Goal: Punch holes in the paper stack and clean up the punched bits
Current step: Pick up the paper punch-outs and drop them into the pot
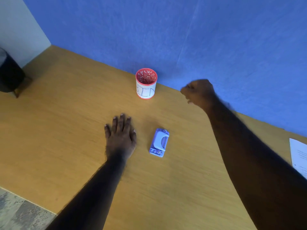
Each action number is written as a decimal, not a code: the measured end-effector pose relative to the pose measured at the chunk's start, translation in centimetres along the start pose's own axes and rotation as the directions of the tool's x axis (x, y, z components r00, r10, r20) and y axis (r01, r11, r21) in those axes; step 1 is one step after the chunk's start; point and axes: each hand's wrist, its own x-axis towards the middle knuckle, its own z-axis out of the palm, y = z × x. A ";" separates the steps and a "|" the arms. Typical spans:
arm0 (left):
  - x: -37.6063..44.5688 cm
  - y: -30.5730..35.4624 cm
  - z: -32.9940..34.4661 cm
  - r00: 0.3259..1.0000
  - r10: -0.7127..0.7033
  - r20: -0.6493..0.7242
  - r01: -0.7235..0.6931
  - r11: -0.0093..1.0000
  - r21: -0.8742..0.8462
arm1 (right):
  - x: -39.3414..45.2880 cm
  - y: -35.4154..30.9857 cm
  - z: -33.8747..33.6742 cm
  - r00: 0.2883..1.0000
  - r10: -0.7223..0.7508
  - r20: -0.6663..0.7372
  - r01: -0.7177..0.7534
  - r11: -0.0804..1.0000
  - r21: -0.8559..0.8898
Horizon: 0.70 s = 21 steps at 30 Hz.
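A small blue hole punch (159,142) lies on the wooden table (66,113), near the middle. My left hand (121,136) rests flat on the table just left of the punch, fingers spread, holding nothing. My right hand (198,93) hovers above the table to the right of a red cup labelled "BIN" (146,83); its fingers are curled into a fist and it is blurred, so I cannot see whether anything is inside. A white sheet of the paper stack (299,155) shows at the right edge, partly cut off.
A blue wall (182,30) runs along the table's far edge right behind the cup. A dark stool or chair (10,75) stands off the table's left corner. Grey floor (20,213) shows beyond the near left edge.
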 end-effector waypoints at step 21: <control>0.2 -0.2 0.1 1.000 0.006 0.005 -0.006 1.000 -0.006 | 4.3 -9.0 4.2 0.978 -0.206 0.044 0.210 0.969 -0.133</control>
